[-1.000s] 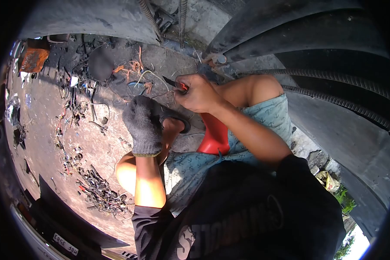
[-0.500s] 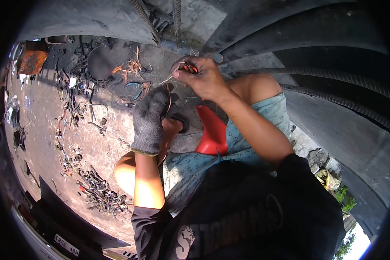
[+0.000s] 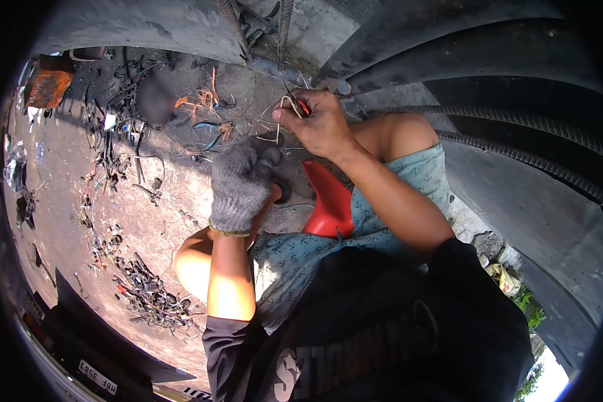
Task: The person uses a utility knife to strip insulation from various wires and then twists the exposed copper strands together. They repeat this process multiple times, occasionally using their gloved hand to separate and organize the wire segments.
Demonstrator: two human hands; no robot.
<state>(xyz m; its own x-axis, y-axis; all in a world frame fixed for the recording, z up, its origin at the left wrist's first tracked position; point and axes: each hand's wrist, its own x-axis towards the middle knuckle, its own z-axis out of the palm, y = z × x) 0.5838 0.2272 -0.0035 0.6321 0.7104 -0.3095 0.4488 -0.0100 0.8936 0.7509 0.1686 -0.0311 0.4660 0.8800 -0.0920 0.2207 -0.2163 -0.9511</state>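
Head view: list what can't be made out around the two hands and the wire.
1. Tool in the right hand: only red handles show; the fingers cover its tip.
2. Wire: too thin to trace down to the gloved left hand, so the grip on it is unclear.
3. Left-hand fingers: curled away, hidden by the glove's back.
4. Scrap pile: pieces too small to identify.

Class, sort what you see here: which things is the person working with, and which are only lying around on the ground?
In use:
gloved left hand
bare right hand
thin wire
red-handled tool

Lying about:
pile of wire scraps
copper strands
orange object
red stool
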